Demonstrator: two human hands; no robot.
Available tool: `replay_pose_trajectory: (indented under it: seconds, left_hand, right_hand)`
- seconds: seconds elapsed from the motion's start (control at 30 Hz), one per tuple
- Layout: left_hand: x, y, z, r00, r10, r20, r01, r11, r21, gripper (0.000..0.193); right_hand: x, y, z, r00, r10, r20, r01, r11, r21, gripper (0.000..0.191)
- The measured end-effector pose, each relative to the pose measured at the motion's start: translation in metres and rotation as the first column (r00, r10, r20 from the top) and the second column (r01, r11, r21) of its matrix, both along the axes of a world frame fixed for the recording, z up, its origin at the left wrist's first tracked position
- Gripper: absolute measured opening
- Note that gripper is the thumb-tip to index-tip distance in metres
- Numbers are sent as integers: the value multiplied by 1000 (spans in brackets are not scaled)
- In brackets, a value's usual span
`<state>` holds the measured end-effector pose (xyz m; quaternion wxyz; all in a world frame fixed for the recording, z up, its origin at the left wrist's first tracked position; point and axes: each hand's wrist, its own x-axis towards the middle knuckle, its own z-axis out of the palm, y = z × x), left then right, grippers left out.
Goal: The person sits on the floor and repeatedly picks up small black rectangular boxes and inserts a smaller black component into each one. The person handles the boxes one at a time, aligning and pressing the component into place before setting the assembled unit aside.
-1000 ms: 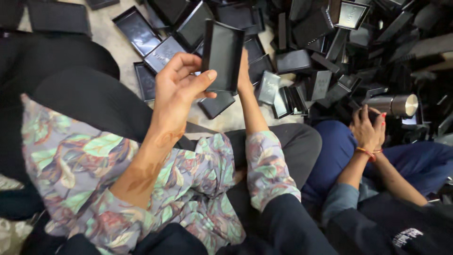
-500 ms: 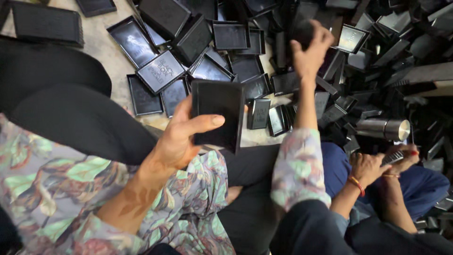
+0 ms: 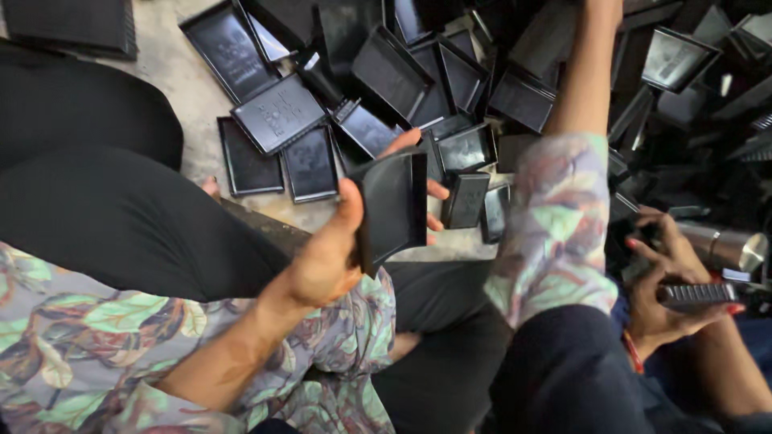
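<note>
Dozens of black trays point(image 3: 277, 112) were strewn over the floor point(image 3: 173, 64), one black tray point(image 3: 392, 205) was pinched upright above the lap in the left hand point(image 3: 330, 257), now turned edge-on as if for inspection, while the right hand's grip, stretched farther out of frame, could not be told.
</note>
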<state>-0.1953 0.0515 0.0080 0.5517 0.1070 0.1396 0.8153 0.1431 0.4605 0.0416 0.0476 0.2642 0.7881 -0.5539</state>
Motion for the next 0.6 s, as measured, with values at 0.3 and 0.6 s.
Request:
replay_pose_trajectory:
  seconds: [0.3,0.6]
  left_hand:
    - [9,15,-40,984,179,3,-172,949,-265,50]
    - [10,25,-53,913,390,-122,-409,863,-296,34]
  right_hand:
    - [49,58,-35,985,-118,126,58,913,403,69]
    - [-21,41,-37,924,136,357,-378,454,807,84]
